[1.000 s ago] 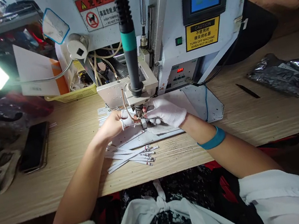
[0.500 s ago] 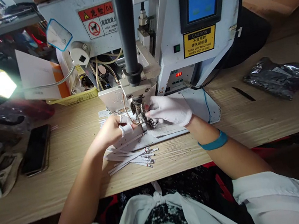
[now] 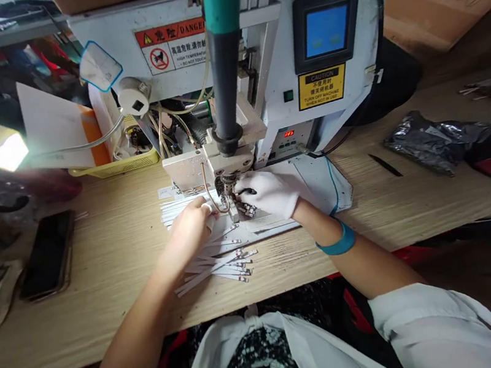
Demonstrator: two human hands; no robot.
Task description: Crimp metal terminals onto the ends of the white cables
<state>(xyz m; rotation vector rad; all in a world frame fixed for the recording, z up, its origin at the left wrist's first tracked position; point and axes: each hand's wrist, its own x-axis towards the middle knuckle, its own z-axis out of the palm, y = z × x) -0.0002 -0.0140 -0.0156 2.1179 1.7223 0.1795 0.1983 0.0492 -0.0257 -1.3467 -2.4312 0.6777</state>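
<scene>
My left hand (image 3: pixel 192 222), with white covers on some fingers, is closed just left of the soldering machine's head (image 3: pixel 229 183). What its fingertips hold is hidden. Beneath and beside it lie white flat strips (image 3: pixel 170 211). In a white glove, my right hand (image 3: pixel 272 193) reaches to the right side of the head with its fingers bent together; I cannot make out what is between them. Small metallic-looking parts (image 3: pixel 246 210) are heaped under those fingers on the white base plate (image 3: pixel 342 188). Nearer to me, several strips with small end pieces (image 3: pixel 222 270) lie in a loose pile.
A thick dark tube (image 3: pixel 223 75) rises above the head. Left are a phone (image 3: pixel 49 255), a lit lamp (image 3: pixel 10 151) and a yellow basket (image 3: pixel 130 162). To the right lie a dark pointed tool (image 3: pixel 385 165) and a silvery plastic bag (image 3: pixel 425 140).
The view has shifted. My left hand has drawn back a little from the head and turned, its fingers now more hidden. My right hand stays beside the head. Another strip shows on the plate's front.
</scene>
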